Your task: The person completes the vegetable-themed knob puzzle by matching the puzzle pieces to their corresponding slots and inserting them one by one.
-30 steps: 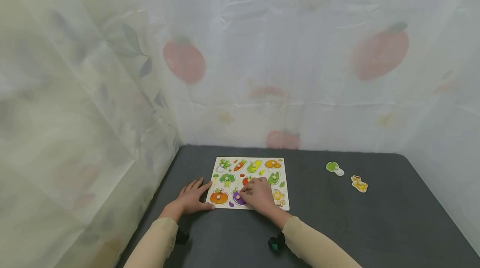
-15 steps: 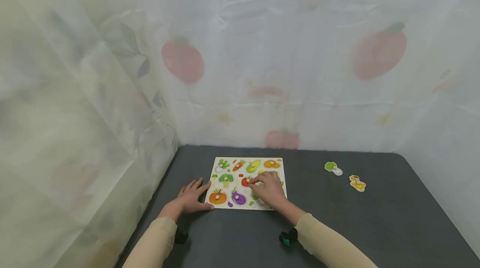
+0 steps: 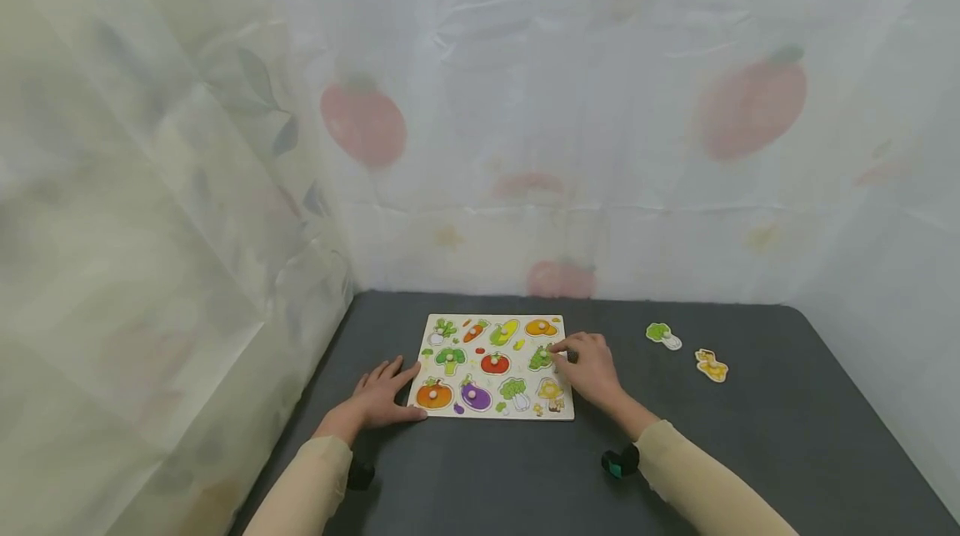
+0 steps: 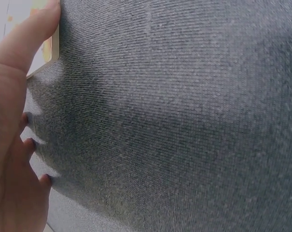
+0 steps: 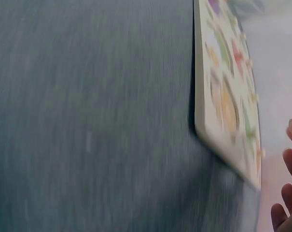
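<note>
A white vegetable puzzle board (image 3: 450, 323) lies on the dark table. Knobbed pieces sit in it, among them a pumpkin (image 3: 435, 395), an eggplant (image 3: 476, 398) and a tomato (image 3: 494, 365). My left hand (image 3: 381, 397) rests at the board's left edge with fingers spread; in the left wrist view its thumb (image 4: 37, 24) lies over the board's corner. My right hand (image 3: 592, 369) hovers at the right edge, fingertips close by the green peas piece (image 3: 540, 358). In the right wrist view its fingers (image 5: 291, 162) are parted and hold nothing.
Apart from the board, a bok choy piece (image 3: 663, 336) and a yellow mushroom piece (image 3: 711, 366) lie on the table (image 3: 787, 436) to the right. Pale printed curtains (image 3: 480, 252) stand behind the table and along its sides.
My right hand has moved right, from over the eggplant and across the lower board to the right edge, uncovering the tomato and the lower right pictures. The left hand stays in place.
</note>
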Demonstrator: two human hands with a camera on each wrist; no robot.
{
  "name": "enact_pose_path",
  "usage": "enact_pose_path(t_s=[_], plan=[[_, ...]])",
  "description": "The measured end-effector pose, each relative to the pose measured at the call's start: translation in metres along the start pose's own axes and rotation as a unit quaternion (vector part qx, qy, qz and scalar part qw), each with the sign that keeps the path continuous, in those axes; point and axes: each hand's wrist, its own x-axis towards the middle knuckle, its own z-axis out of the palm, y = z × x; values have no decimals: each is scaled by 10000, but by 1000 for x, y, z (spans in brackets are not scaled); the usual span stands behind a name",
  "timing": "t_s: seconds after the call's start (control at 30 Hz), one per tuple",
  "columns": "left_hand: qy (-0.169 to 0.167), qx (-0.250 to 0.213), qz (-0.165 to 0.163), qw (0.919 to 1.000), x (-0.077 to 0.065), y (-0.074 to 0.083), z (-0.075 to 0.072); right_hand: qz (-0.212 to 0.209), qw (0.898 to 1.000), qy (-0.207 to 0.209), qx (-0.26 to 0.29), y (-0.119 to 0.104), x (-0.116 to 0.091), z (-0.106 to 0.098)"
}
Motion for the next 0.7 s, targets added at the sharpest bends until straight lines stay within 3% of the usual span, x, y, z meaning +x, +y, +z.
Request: enact_pose_path(t_s=[0.4,0.7], plan=[[-43,84,-25,10000,3,-6,2,213,9982,300,-469,37,3,-31],[-76,-34,84,9999,-6,8,-8,412,9915,597,-1080,79,5,-64]])
